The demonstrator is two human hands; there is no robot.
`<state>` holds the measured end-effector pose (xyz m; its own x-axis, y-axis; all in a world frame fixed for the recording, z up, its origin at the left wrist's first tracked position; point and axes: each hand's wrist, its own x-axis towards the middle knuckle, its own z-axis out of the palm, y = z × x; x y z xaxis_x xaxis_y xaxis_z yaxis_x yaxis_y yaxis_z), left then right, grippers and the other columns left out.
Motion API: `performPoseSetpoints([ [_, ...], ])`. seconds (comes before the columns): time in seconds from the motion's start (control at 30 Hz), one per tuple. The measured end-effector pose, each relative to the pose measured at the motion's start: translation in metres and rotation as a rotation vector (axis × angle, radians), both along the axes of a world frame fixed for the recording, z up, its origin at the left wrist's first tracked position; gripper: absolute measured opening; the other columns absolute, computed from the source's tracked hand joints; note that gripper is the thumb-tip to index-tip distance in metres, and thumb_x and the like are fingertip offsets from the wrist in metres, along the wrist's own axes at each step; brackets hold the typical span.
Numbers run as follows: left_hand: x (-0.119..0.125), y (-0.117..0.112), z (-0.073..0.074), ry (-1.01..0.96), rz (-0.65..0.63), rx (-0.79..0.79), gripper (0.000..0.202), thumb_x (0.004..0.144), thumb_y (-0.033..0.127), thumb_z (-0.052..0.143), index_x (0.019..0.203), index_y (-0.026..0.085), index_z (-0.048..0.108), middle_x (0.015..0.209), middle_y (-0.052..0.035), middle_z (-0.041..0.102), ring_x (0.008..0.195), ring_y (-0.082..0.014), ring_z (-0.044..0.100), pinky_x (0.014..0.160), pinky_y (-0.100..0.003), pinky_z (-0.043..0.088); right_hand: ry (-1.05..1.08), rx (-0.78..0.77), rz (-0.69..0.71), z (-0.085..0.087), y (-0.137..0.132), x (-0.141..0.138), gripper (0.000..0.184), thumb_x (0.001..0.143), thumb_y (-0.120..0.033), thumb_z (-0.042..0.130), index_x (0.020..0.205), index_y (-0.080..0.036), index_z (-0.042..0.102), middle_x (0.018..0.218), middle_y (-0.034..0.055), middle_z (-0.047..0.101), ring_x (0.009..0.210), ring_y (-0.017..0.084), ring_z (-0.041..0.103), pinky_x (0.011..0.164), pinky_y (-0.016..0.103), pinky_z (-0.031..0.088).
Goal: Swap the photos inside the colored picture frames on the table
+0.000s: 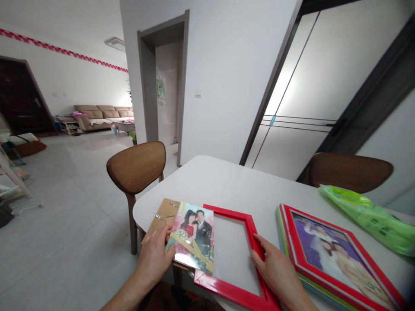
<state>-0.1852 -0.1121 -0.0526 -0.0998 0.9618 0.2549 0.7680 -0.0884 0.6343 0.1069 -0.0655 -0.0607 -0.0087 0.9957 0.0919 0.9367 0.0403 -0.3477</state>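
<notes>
Left hand (155, 255) pinches photo (195, 235) while right hand (276, 270) lies flat on red frame (227, 288) rim.

- White walls; a red garland (61, 49) runs just under the ceiling.
- Pale glossy tiled floor (74, 181).
- Grey-framed doorway (165, 86), light switch (198, 93) beside it.
- Brown sofa (102, 114) against the far wall, dark door (19, 99) on the left.
- Two wooden chairs (138, 166) at the white tabletop (227, 181).
- Ceiling light (115, 42); dark-framed frosted sliding panels (301, 99) on the right.
</notes>
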Motion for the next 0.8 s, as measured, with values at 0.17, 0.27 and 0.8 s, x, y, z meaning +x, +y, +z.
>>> performPoseSetpoints([
  [0.17, 0.0, -0.003, 0.005, 0.128, -0.045, 0.009, 0.029, 0.068, 0.018, 0.05, 0.096, 0.02, 0.056, 0.086, -0.0046, 0.056, 0.086, -0.0242, 0.048, 0.077, -0.035, 0.034, -0.066, 0.014, -0.001, -0.004, -0.001, 0.002, 0.045, 0.076, -0.028, 0.034, 0.114, -0.008, 0.046, 0.099, 0.0144, 0.057, 0.086, 0.023, 0.056, 0.079, 0.034, 0.04],
  [0.27, -0.001, -0.004, 0.005, 0.166, -0.047, 0.007, 0.028, 0.069, 0.019, 0.05, 0.096, 0.02, 0.055, 0.086, -0.0049, 0.056, 0.087, -0.0244, 0.048, 0.078, -0.036, 0.035, -0.065, 0.081, 0.024, -0.003, 0.0, 0.003, 0.041, 0.075, -0.028, 0.037, 0.108, -0.009, 0.051, 0.097, 0.014, 0.057, 0.086, 0.023, 0.055, 0.08, 0.035, 0.039],
  [0.8, 0.05, -0.007, 0.003, 0.097, -0.421, 0.141, 0.061, 0.062, 0.012, 0.051, 0.122, 0.015, 0.04, 0.131, -0.0118, 0.035, 0.12, -0.0292, 0.028, 0.099, -0.049, 0.019, 1.452, -0.454, 0.108, 0.042, -0.001, -0.108, 0.039, 0.064, -0.029, 0.06, 0.098, -0.009, 0.056, 0.055, -0.0015, 0.056, 0.043, 0.006, 0.046, 0.04, 0.017, 0.034],
])
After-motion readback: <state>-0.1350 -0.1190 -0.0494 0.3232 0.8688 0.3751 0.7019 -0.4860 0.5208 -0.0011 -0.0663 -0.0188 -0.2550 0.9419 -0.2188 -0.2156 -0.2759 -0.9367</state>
